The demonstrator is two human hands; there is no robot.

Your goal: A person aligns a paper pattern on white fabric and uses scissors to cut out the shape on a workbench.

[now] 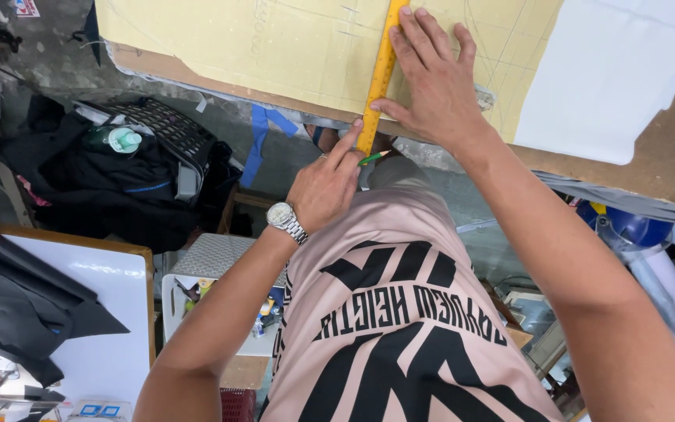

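Note:
A yellow ruler (381, 74) lies along a pale yellow pattern paper (275, 39) on the brown table (669, 168), reaching the table's near edge. My right hand (431, 86) presses flat on the ruler with its fingers spread, pinning it down. My left hand (323, 187), with a metal watch (286, 221) on the wrist, is at the ruler's near end. It grips a green pencil (373, 158) whose tip points to the right, just past the ruler's end.
A white sheet (607, 70) covers the table's right part. Below on the left lie dark bags (111, 187) with a green bottle (119, 141), a white-topped table (95, 312) with dark fabric (17, 305), and a tray of small items (197, 301).

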